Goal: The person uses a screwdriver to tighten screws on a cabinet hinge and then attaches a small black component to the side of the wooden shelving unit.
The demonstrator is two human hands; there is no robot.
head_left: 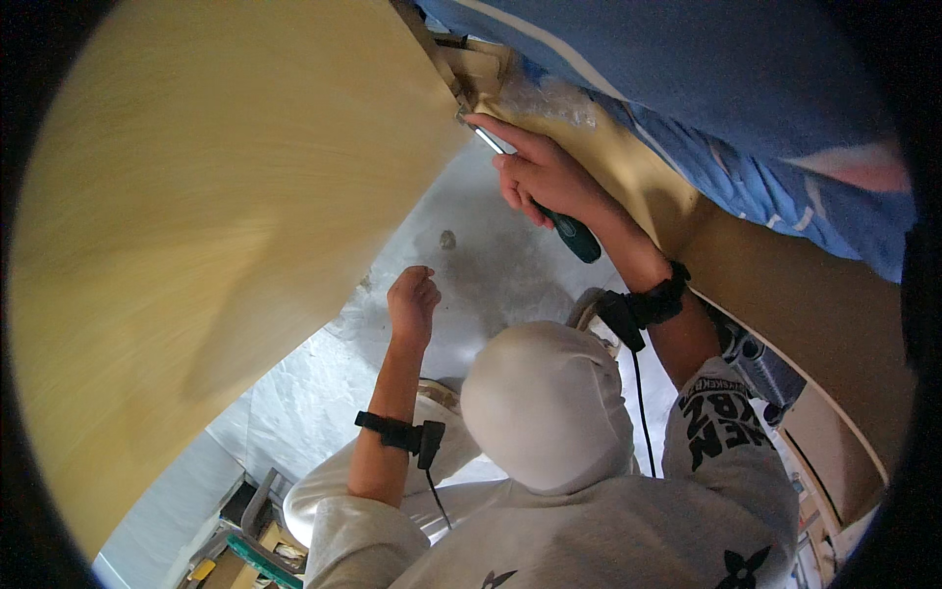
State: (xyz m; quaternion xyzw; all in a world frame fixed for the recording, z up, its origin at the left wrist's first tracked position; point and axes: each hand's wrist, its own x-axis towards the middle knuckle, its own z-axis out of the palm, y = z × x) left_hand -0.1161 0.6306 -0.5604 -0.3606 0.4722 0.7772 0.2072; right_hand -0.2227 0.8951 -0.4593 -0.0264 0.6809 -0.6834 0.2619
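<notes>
My right hand is closed around a screwdriver with a dark green handle and a bright metal shaft. Its index finger stretches along the shaft toward a small metal fitting, which looks like a hinge, at the edge of a large pale wooden panel. The screwdriver's tip is at or close to this fitting; contact is hard to make out. Lower down, my left hand is held above the floor beside the panel, fingers curled together. Whatever it might hold is hidden.
Blue bedding hangs over a wooden side board on the right. The grey floor has a small round spot. At lower left stands an open box of tools. Black straps with cables circle both forearms.
</notes>
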